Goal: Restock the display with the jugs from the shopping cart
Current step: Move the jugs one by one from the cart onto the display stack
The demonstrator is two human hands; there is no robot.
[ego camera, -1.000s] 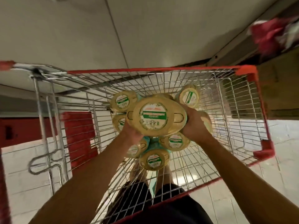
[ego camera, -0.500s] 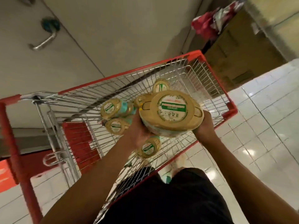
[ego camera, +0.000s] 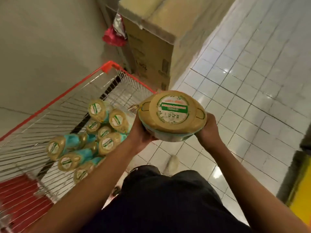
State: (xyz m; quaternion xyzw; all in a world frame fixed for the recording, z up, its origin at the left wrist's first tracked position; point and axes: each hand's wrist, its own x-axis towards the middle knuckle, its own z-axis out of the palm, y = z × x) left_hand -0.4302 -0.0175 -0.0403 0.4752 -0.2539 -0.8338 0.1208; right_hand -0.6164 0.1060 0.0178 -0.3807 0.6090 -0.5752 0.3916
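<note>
Both hands grasp one jug between them. The left hand (ego camera: 141, 133) lies against the left side of the large jug with a golden-tan lid and a pale turquoise body (ego camera: 172, 115), with its fingers curled under the body. The right hand (ego camera: 208, 132) clasps the opposite side in the same way, just below a small tab of the lid.

Both forearms are bare and reach forward from the lower edge of the view. The left one is long and diagonal, the right one steeper, and they come together at the jug in front of the body.

The jug is carried in the air, with its lid and the round white and green label turned to the camera. It is over the white tiled floor (ego camera: 252, 81), just beside the right rim of the wire shopping cart with red edges (ego camera: 55, 100), and outside of it. Inside the cart lie the other jugs of the same kind (ego camera: 104, 132), heaped on their sides.

Beyond the cart stands a tall brown cardboard box (ego camera: 151, 52), with a red plastic bag (ego camera: 112, 37) beside it. Below the arms are dark shorts (ego camera: 168, 199) and one light shoe (ego camera: 172, 163) on the floor.
</note>
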